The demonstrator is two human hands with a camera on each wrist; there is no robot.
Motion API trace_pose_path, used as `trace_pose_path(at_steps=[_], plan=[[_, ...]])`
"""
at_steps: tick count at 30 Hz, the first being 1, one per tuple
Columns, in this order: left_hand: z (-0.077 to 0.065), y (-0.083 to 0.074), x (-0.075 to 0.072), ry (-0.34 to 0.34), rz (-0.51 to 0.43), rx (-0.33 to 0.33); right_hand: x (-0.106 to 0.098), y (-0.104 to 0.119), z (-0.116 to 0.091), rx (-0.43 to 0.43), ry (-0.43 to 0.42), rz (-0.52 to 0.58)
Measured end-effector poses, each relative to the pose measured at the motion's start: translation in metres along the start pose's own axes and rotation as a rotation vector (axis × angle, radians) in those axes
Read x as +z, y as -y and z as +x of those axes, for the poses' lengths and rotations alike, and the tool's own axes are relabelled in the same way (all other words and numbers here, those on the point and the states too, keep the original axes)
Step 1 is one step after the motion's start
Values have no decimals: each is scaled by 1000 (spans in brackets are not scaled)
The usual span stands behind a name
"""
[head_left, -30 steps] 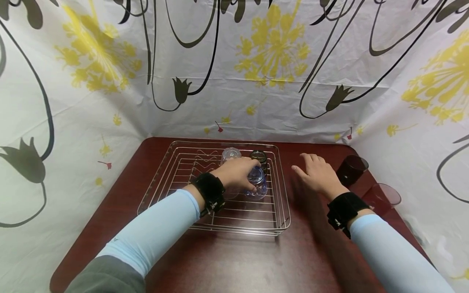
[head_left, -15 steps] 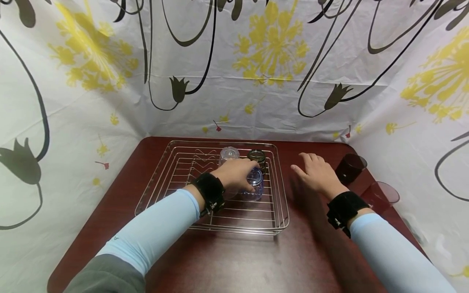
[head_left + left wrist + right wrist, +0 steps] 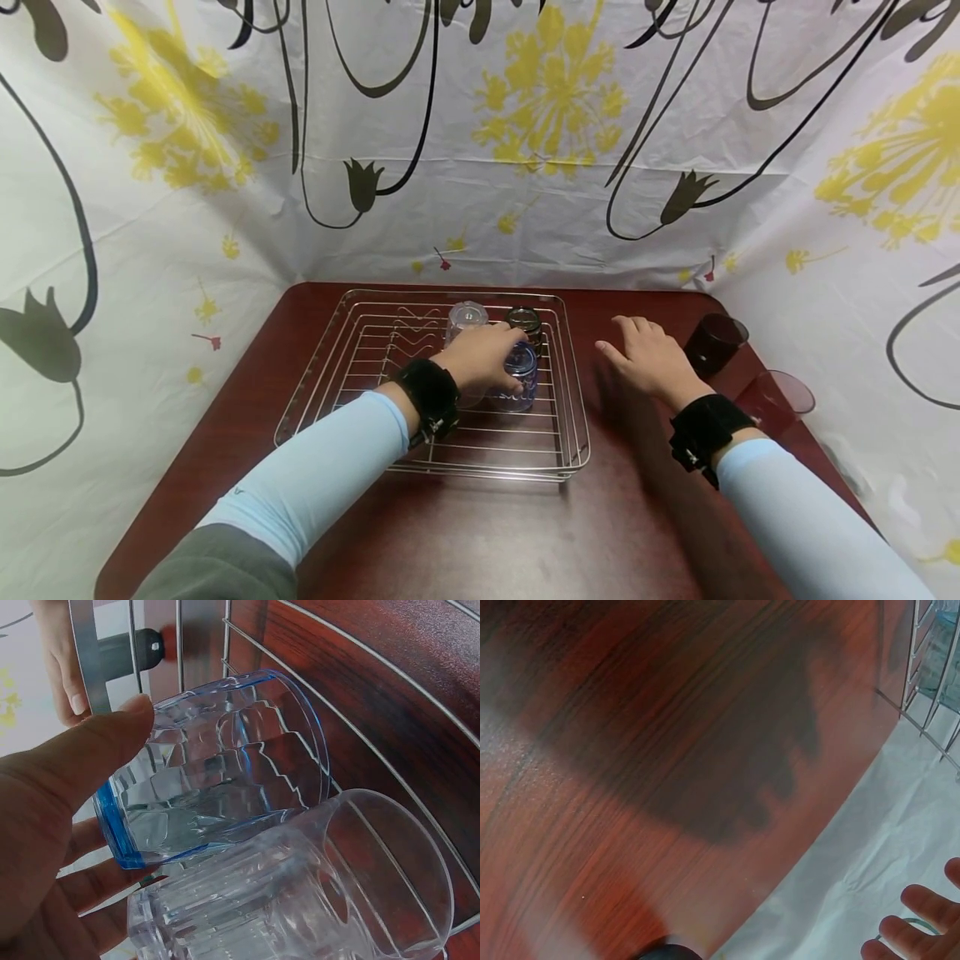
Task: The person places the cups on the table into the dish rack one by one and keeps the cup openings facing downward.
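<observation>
My left hand (image 3: 483, 357) reaches into the wire rack and holds a blue-tinted clear cup (image 3: 519, 379) that stands upside down. In the left wrist view, the thumb lies along the cup's side near its blue base, with the other fingers behind it. Right beside it is a colourless clear cup (image 3: 300, 900), also mouth down and mostly hidden by my hand in the head view. My right hand (image 3: 651, 358) hovers over the table to the right of the rack, fingers apart and holding nothing.
The wire rack (image 3: 495, 473) also holds another clear cup (image 3: 467, 314) and a dark green-grey cup (image 3: 525, 319) towards the back. A dark cup (image 3: 714, 346) and a pinkish transparent cup (image 3: 780, 398) are on the red-brown table (image 3: 525, 533) at right. A patterned cloth (image 3: 525, 233) encloses the table.
The blue cup has shifted slightly left in the rack and stands straighter, with my left hand still around it. The head view drifts a little; my right hand stays in place.
</observation>
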State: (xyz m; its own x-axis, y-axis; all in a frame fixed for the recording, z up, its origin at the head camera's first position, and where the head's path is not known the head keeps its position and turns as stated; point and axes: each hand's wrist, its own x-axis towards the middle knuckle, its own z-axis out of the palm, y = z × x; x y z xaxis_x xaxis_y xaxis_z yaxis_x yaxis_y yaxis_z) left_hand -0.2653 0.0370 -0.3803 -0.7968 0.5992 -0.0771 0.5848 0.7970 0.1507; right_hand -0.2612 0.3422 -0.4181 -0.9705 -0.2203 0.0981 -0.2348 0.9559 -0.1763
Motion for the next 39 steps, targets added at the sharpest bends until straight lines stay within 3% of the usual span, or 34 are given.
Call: trace_pose_path(at_steps=[9,15,22,30,39], plan=[[-5,2,-4,-18,1,-15,-5,-4,-3,-1,-44,-15],[-24,9,-18,-88,-21,-43,-19,-13,-9,16,-39,-49],[-43,19,-28,-129,-72,-90,-28,-44,-26,83,-22,-103],[-49,34,-27,-146,-26,-125,-33,-87,-55,199,63,-90],[-59,49,-25,-163,-51,-148,-44,-106,-83,271,109,-127]])
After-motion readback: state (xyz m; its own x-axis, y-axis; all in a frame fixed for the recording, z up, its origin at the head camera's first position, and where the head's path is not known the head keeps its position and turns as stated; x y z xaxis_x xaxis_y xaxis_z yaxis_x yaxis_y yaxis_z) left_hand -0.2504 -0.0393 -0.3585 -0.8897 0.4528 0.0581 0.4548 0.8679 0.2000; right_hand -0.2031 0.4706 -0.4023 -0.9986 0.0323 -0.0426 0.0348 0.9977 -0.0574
